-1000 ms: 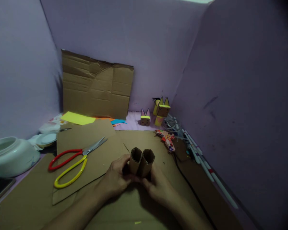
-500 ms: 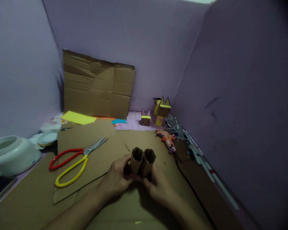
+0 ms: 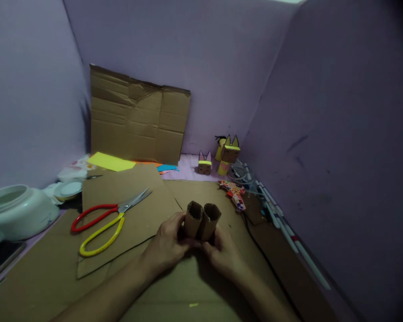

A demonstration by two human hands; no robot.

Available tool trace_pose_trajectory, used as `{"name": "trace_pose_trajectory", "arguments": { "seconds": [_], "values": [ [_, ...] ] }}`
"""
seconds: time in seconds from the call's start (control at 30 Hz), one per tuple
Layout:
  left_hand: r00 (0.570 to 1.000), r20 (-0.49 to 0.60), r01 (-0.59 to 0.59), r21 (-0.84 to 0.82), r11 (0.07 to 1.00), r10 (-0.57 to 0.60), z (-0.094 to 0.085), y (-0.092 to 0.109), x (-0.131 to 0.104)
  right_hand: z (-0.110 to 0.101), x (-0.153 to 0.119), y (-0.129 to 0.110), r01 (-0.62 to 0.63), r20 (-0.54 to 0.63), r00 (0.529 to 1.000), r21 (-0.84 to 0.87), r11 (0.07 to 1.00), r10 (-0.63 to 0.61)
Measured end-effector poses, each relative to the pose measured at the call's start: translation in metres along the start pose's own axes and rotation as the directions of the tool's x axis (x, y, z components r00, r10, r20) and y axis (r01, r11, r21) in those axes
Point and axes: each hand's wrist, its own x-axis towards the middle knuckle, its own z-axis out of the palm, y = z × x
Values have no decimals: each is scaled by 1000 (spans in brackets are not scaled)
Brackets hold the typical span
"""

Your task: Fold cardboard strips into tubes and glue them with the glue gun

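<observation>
Two short cardboard tubes stand upright side by side, their open ends facing up. My left hand (image 3: 170, 239) is closed around the left cardboard tube (image 3: 193, 220), thumb low at its front. Around the right cardboard tube (image 3: 209, 222) my right hand (image 3: 222, 256) is closed in the same way. The tubes touch or nearly touch; their lower ends are partly hidden by my fingers. Left of my hands, scissors (image 3: 122, 209) with one red and one yellow handle lie with blades slightly apart on a cardboard sheet (image 3: 134, 181).
Beyond my right hand lies a patterned glue gun (image 3: 234, 193) with a black cord. Small cardboard animal figures (image 3: 230, 154) stand at the back. A white pot (image 3: 27, 214) sits at left, several white sticks (image 3: 298, 246) along the right wall. A cardboard panel (image 3: 139, 120) leans on the back wall.
My hands keep their hold on the two tubes, which appear slightly higher and further right. The whole view has shifted a little; nothing has been let go.
</observation>
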Motion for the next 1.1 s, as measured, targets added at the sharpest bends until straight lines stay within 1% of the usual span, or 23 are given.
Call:
{"name": "trace_pose_trajectory", "arguments": {
  "seconds": [0.17,0.23,0.33,0.4,0.47,0.53,0.57,0.63,0.7,0.77,0.87,0.97,1.1],
  "values": [
    [1000,-15,14,-20,1000,-14,2,1,-1,1,0,-1,-29,-2,1000,54,998,29],
    [999,-28,36,-38,999,-37,2,1,-1,0,1,-4,-50,5,999,93,994,50],
    [994,-18,107,-93,990,-109,0,3,0,-3,2,-15,-81,43,996,170,982,75],
    [986,20,167,-157,973,-166,-2,5,1,-6,3,-23,-124,102,990,256,959,101],
    [969,87,244,-224,944,-230,-3,6,3,-7,3,-29,-222,214,966,409,885,144],
    [941,156,332,-273,903,-299,-3,7,4,-7,2,-32,-358,351,918,538,763,184],
    [925,183,374,-289,881,-333,-2,7,4,-7,2,-32,-421,406,891,566,709,205],
    [898,216,435,-317,843,-383,0,7,4,-5,1,-32,-503,453,851,560,658,266],
    [886,226,462,-337,820,-406,1,7,3,-4,0,-31,-528,440,842,549,648,313],
    [887,215,459,-343,819,-408,2,7,2,-3,0,-32,-504,406,858,550,666,314],
    [903,179,430,-337,837,-391,3,7,0,-1,1,-35,-441,340,893,534,722,294],
    [917,151,398,-341,851,-369,1,7,0,1,2,-36,-379,239,924,466,800,298],
    [930,122,366,-388,846,-347,-1,6,2,-2,7,-30,-330,108,943,394,858,314]
  ]
}}
